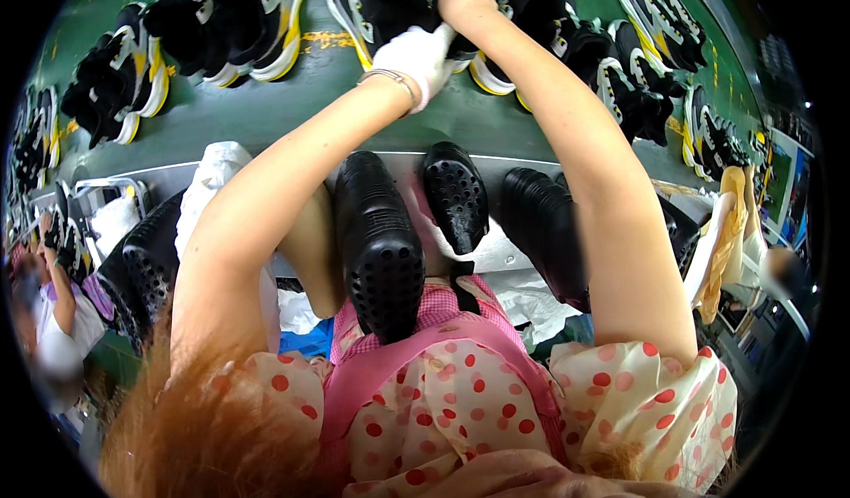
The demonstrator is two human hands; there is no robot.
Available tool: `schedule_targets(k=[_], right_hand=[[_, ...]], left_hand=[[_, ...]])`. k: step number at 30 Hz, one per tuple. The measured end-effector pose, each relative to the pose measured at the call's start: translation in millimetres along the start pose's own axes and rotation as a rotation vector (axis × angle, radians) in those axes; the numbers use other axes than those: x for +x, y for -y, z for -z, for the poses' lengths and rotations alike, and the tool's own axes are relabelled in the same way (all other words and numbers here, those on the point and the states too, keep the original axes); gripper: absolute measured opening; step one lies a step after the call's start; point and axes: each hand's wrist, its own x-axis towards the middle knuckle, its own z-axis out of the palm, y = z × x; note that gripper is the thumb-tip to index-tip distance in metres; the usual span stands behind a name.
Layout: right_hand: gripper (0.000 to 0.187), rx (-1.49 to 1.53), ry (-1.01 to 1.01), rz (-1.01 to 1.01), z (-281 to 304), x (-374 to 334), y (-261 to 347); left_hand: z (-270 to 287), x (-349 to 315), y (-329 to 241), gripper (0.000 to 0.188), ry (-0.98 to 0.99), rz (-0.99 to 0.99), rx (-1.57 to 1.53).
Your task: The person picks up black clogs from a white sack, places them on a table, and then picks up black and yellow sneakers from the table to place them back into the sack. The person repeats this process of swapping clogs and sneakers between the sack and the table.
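Observation:
My left hand point(414, 62), in a white glove with a bracelet at the wrist, is closed on the heel end of a black and white sneaker point(390, 11) with a yellow-edged sole. Just beyond it, my bare right hand point(465, 2) is bent into a grip at the same spot among black shoe parts. Its fingertips are hidden, and I cannot tell what they hold. Near my lap stand black shoe lasts with perforated ends, one point(381, 250) at the left, a smaller one point(455, 188) in the middle and another point(542, 223) beside my right forearm.
More pairs of sneakers point(119, 77) line the green work surface point(310, 113) on both sides. A metal edge runs along its near side. Further black lasts point(146, 259) lie at the left. Other people point(62, 312) are at the far left and the right.

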Motion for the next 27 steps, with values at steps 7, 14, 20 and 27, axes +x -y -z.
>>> schedule_targets(k=[7, 14, 20, 27], right_hand=[[0.026, -0.295, 0.204, 0.229, -15.1, 34.7, 1.1], [0.027, 0.024, -0.164, 0.405, 201.7, -249.5, -59.8], [0.030, 0.002, -0.426, 0.118, 193.6, -420.2, -169.3], [0.049, -0.138, -0.405, 0.207, 129.5, -444.3, -166.3]], left_hand=[[-11.0, 6.2, 16.8, 0.045, -0.064, -0.088, 0.070], [-6.2, 22.3, 47.6, 0.059, -0.001, -0.135, 0.151], [44.8, -25.5, 18.4, 0.053, -0.053, -0.129, 0.293], [69.9, -66.2, 15.5, 0.045, -0.029, -0.081, 0.278]])
